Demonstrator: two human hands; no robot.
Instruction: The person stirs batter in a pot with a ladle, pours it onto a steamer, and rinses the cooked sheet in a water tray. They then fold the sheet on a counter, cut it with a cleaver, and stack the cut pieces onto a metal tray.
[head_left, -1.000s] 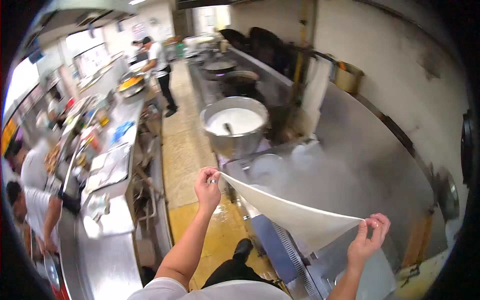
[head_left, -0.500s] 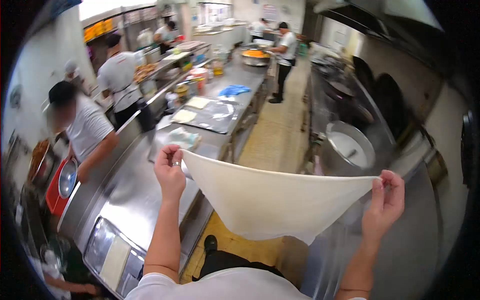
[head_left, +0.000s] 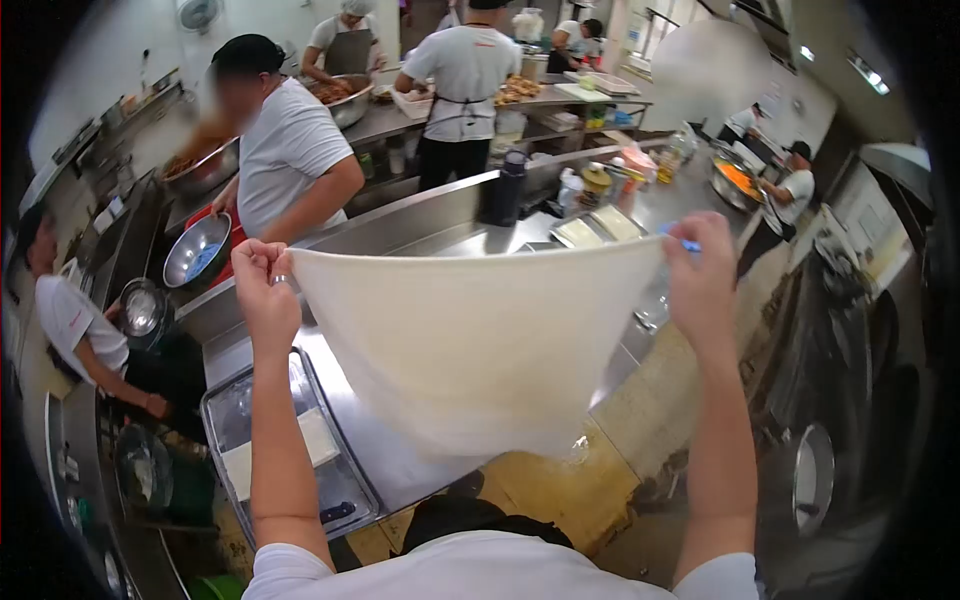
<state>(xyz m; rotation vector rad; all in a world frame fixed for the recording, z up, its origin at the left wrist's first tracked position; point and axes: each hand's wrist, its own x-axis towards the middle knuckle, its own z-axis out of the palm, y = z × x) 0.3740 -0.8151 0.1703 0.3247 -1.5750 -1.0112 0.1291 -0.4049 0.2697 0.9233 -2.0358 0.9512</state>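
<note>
A thin, cream-coloured sheet of dough (head_left: 470, 350) hangs in the air between my hands, its top edge stretched nearly straight and its lower part sagging. My left hand (head_left: 266, 298) pinches its upper left corner, a ring on one finger. My right hand (head_left: 703, 280) is closed on the upper right corner and slightly blurred. Below my left forearm lies a metal tray (head_left: 368, 478) on the steel counter (head_left: 400, 440). In this tray are a pale flat slab (head_left: 322, 440) and a dark-handled knife (head_left: 337, 512).
Behind the sheet, more pale slabs (head_left: 577, 233) lie on the counter near jars (head_left: 596, 180) and a dark bottle (head_left: 503, 190). At left a co-worker (head_left: 300, 150) holds a metal bowl (head_left: 197, 250). Other people work further back. A large pot (head_left: 812, 478) stands at right.
My view has turned left, bringing the counter and tray beneath the sheet. Both hands have moved with it, still holding the corners; the sheet's top edge is higher in view.
</note>
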